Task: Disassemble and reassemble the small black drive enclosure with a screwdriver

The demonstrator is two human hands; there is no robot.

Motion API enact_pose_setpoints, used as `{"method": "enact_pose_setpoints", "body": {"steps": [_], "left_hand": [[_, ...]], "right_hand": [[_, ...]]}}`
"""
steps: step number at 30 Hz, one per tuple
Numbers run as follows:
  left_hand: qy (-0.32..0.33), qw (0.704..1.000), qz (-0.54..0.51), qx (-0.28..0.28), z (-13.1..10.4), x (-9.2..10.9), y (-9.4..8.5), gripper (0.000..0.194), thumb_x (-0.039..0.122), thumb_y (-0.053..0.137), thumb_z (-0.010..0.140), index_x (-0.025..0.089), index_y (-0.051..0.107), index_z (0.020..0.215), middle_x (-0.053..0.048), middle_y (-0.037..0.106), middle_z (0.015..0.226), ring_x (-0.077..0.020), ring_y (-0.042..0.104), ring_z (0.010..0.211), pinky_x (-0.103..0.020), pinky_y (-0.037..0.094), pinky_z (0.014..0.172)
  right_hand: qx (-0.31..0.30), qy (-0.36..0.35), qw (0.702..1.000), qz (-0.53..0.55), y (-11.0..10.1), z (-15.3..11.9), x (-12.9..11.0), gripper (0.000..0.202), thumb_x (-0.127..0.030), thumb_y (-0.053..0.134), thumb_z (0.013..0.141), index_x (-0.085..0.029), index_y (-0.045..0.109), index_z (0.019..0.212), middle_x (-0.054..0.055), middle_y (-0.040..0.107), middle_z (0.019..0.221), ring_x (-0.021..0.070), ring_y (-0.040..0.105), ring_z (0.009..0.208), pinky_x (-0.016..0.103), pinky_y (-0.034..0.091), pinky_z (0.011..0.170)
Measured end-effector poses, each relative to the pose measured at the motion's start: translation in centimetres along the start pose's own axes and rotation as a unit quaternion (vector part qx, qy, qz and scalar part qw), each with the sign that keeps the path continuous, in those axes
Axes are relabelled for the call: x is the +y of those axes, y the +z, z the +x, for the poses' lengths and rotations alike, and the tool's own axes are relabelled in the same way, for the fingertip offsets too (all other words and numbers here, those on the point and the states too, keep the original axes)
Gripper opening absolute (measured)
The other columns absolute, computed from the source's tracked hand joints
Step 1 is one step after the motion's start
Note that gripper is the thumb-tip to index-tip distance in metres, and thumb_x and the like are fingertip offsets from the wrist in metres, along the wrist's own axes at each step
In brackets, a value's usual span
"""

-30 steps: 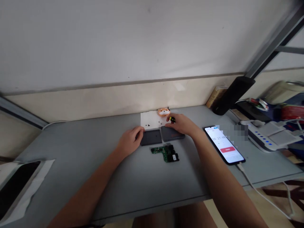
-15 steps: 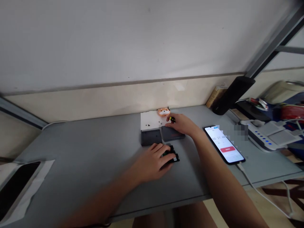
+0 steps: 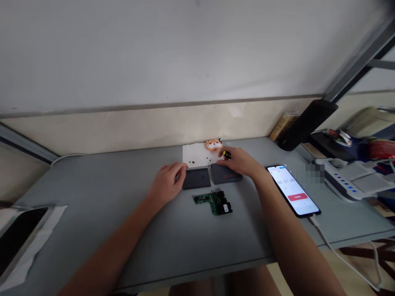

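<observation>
My left hand [image 3: 169, 181] has its fingers curled at the left edge of a flat dark plastic cover [image 3: 196, 178], thumb low and fingertips by the upper corner. In my right hand [image 3: 242, 161] is a screwdriver [image 3: 226, 154] with a yellow and black handle; its tip is hidden. That hand's fingers also rest on a dark grey box-shaped casing [image 3: 226, 173] right of the cover. Nearer me lies a green circuit board [image 3: 212, 201] with black parts and a white label. Several tiny dark screws [image 3: 191, 162] lie on white paper [image 3: 197, 153] behind the cover.
An orange animal-faced case [image 3: 213, 144] sits at the paper's back edge. Right of my right arm lies a lit phone [image 3: 294, 191] on a cable. Beyond are a black cylinder [image 3: 307, 125] and a white charging unit [image 3: 345, 181]. A dark-screened device [image 3: 23, 234] lies far left.
My left hand has let go of the circuit board and moved left and away from me to the cover's edge. The board now lies uncovered. My right hand stays nearly in place with the screwdriver.
</observation>
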State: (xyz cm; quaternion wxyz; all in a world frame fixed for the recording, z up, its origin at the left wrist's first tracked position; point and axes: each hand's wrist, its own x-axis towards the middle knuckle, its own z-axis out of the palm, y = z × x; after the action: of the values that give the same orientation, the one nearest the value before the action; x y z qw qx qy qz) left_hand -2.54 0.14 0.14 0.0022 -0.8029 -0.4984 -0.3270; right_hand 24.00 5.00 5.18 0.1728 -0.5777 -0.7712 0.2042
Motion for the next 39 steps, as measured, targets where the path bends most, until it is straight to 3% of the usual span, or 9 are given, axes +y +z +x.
{"method": "enact_pose_setpoints", "body": {"steps": [4,11,21,39], "left_hand": [[-0.105,0.991,-0.029,-0.075,0.01,-0.67,0.40,0.028,0.031,0.040,0.100,0.022,0.068,0.102,-0.004,0.076,0.086,-0.0204,0.070,0.074,-0.030,0.051,0.069],[-0.103,0.986,-0.043,-0.127,0.16,-0.57,0.25,0.031,0.036,0.038,0.100,0.024,0.066,0.093,-0.005,0.077,0.092,-0.0227,0.071,0.083,-0.032,0.051,0.075],[-0.074,0.987,-0.057,-0.133,0.22,-0.45,0.11,0.032,0.035,0.037,0.098,0.023,0.062,0.083,-0.003,0.073,0.079,-0.0203,0.067,0.073,-0.031,0.048,0.069],[-0.065,0.987,-0.051,-0.136,0.10,-0.35,0.16,0.030,0.032,0.040,0.099,0.022,0.062,0.081,-0.003,0.070,0.075,-0.0186,0.063,0.069,-0.029,0.046,0.067]], "right_hand": [[-0.003,0.005,1.000,-0.001,-0.05,0.00,-0.05,0.014,-0.028,0.072,0.088,-0.021,0.071,0.100,0.005,0.074,0.088,0.0194,0.065,0.077,0.028,0.043,0.068],[0.002,0.006,1.000,-0.021,0.02,0.17,-0.12,0.015,-0.028,0.070,0.090,-0.022,0.071,0.103,0.007,0.076,0.093,0.0213,0.067,0.083,0.029,0.043,0.068],[-0.005,0.003,0.999,-0.035,-0.18,0.01,-0.13,0.015,-0.028,0.069,0.090,-0.020,0.071,0.103,0.009,0.077,0.101,0.0226,0.069,0.088,0.031,0.046,0.072],[-0.005,-0.005,0.999,-0.043,-0.06,-0.02,0.09,0.018,-0.027,0.068,0.091,-0.020,0.070,0.107,0.009,0.078,0.103,0.0226,0.069,0.088,0.030,0.045,0.071]]}}
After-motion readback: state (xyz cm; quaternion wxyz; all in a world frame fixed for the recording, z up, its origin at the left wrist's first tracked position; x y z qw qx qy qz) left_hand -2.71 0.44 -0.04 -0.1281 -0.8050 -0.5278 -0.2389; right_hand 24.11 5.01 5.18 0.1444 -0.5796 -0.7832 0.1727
